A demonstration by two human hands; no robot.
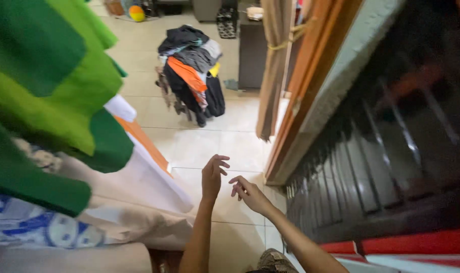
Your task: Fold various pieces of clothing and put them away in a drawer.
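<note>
My left hand (212, 176) is raised over the tiled floor with its fingers apart and nothing in it. My right hand (249, 194) is just beside it, also empty, fingers loosely spread and pointing left. The two hands are close but not touching. Hanging garments fill the left: green cloth (53, 76), a white and orange piece (149, 167) and a beige piece (134, 222) nearest my left forearm.
A pile of dark, grey and orange clothes (192, 71) is heaped on a chair farther back. A tied-back beige curtain (273, 60) and a wooden window frame (303, 86) with a dark barred window (382, 151) stand at right. A dark cabinet (253, 50) is behind.
</note>
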